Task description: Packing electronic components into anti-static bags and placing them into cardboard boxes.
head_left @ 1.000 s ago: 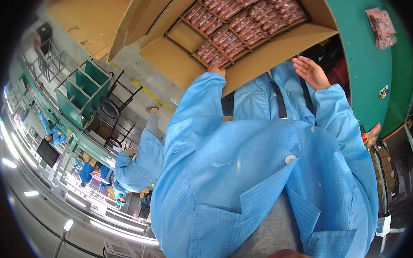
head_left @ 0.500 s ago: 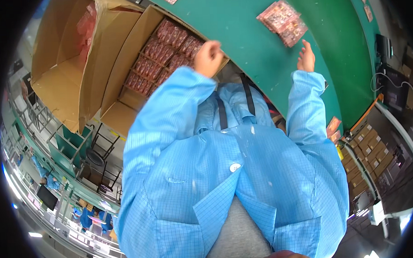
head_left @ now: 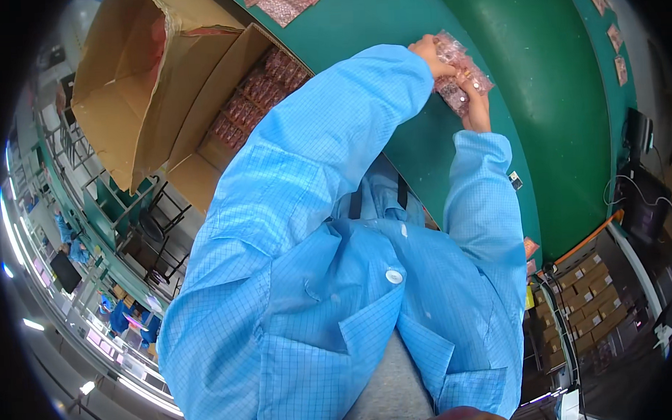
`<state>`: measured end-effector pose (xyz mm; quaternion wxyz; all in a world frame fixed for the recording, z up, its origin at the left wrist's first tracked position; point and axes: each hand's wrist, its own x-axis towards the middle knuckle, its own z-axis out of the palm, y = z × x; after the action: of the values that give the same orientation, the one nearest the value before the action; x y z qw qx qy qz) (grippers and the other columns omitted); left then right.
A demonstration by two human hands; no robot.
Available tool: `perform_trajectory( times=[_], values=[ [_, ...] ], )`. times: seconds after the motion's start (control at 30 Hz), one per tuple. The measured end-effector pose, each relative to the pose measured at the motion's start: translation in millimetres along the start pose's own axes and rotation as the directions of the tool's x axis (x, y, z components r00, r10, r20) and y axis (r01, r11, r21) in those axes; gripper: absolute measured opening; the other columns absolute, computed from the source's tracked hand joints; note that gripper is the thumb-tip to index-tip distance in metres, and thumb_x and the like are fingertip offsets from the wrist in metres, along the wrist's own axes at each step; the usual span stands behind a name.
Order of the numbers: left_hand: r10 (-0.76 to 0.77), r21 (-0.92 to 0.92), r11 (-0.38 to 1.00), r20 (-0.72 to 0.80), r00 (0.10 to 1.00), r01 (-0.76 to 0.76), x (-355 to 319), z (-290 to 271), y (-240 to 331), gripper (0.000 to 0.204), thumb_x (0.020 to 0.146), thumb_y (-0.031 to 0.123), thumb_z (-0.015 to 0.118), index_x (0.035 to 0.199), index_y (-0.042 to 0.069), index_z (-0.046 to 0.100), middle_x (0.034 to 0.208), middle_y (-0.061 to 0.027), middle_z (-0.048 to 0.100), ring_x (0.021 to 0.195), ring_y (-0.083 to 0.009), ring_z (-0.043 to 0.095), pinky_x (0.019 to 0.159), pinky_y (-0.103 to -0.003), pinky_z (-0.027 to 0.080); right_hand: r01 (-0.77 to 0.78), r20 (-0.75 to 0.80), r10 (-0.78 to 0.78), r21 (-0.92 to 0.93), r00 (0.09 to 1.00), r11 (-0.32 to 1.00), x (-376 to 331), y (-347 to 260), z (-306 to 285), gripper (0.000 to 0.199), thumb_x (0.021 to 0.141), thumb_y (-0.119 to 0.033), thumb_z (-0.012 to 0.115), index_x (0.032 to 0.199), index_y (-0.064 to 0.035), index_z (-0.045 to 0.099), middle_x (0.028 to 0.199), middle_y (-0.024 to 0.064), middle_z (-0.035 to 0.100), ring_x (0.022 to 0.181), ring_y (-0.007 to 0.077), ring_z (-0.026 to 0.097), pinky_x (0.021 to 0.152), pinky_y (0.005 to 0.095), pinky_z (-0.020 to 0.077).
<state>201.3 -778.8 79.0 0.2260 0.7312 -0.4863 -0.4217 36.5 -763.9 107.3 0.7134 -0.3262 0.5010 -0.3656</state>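
Pink bubble-wrap bundle (head_left: 456, 54): long axis slants far-left to near-right.

The head view looks from the wearer's own head through a wide fisheye lens, facing steeply down and forward onto the counter (head_left: 374, 31). Closest to the lens, on the near side of the counter, the blue smock (head_left: 295, 300) looms large; the left hand (head_left: 433, 57) and right hand (head_left: 477, 107) appear smaller and farther off, over the counter. Coverage takes in cardboard boxes (head_left: 118, 106) left of the counter and, much more distant, stacked cartons (head_left: 594, 297) to its right. The counter's right-hand edge bows outward.
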Motion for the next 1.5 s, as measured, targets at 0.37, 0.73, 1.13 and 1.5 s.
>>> perform_trajectory(
  times=[0.37,0.73,1.13,1.5],
  values=[
    [0.172,-0.893,0.041,0.447,0.878,0.447,-92.7,-87.8,-58.5,0.047,0.085,0.016,0.059,0.126,-0.003,0.046,0.117,-0.0171,0.059,0.1,-0.0253,0.062,0.08,-0.04,0.055,-0.195,0.273,0.184,0.012,0.944,0.981,-64.2,-32.3,27.2,0.049,0.083,-0.012,0.057,0.128,0.0032,0.042,0.123,0.0163,0.055,0.109,0.0256,0.057,0.093,0.0371,0.0463],
    [0.087,-0.934,-0.175,0.299,0.95,0.31,-219.5,-114.3,-123.4,0.042,0.083,0.008,0.062,0.123,0.003,0.05,0.113,-0.0113,0.06,0.1,-0.0233,0.062,0.083,-0.039,0.054,0.228,0.266,-0.049,-0.7,0.963,0.677,-128.6,12.5,156.7,0.044,0.08,-0.012,0.07,0.114,0.0026,0.047,0.106,0.0114,0.06,0.095,0.0182,0.059,0.085,0.0323,0.0468],
    [-0.053,-0.94,-0.15,0.319,0.946,0.308,-431.6,-140.6,-273.3,0.049,0.079,0.002,0.066,0.125,0.002,0.05,0.115,-0.0086,0.06,0.106,-0.0198,0.057,0.094,-0.035,0.045,-0.214,0.453,0.573,-0.626,0.683,0.75,-254.9,170.8,225.8,0.07,0.077,-0.011,0.075,0.128,0.0006,0.028,0.124,0.0127,0.046,0.114,0.0193,0.046,0.098,0.0339,0.0381],
    [-0.068,-0.995,0.058,0.082,0.994,0.086,-503.0,-178.6,-368.0,0.075,0.072,-0.001,0.074,0.137,0.003,0.036,0.129,-0.0064,0.049,0.118,-0.0175,0.046,0.102,-0.034,0.035,0.021,0.537,0.545,-0.724,0.644,0.689,-295.1,233.8,315.4,0.071,0.078,-0.016,0.075,0.131,-0.0002,0.03,0.125,0.0132,0.047,0.116,0.0215,0.046,0.1,0.0348,0.037]
  ],
)
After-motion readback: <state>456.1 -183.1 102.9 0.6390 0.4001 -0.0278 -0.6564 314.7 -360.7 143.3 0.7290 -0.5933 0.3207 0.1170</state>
